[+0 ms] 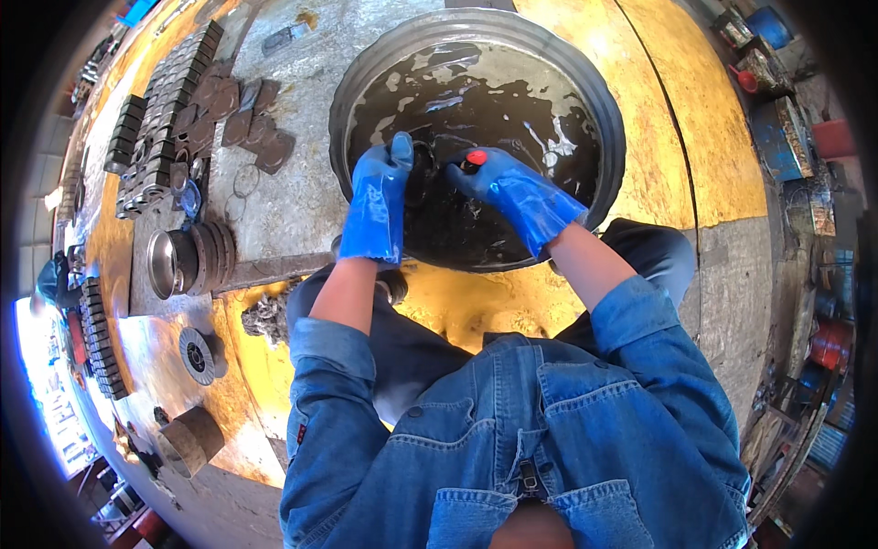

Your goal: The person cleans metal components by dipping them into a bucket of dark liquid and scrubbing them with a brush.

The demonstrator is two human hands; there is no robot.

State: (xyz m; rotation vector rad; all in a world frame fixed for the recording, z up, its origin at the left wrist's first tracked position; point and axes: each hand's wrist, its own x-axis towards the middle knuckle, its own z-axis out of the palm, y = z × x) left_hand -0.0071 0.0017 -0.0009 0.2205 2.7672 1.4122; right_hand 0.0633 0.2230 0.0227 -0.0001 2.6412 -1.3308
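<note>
I wear blue rubber gloves on both hands, over a wide round metal tub (340, 128) of dark, oily liquid (512, 119). My left hand (377, 197) is closed on a dark round part (422, 174) at the tub's near left, its thumb upright along the part's edge. To its right, my right hand (514, 186) is wrapped around a tool whose red handle end (476, 158) sticks out above the fist. The tool's working end is hidden between the hands and against the dark liquid. Pale foam patches float on the surface.
Left of the tub, a metal sheet holds rows of dark metal blocks (169, 110), flat dark plates (261, 133) and a stack of metal rings (174, 263). Nearer lie a finned disc (196, 355) and a cylinder (190, 441). Containers, including a blue box (780, 137), line the right.
</note>
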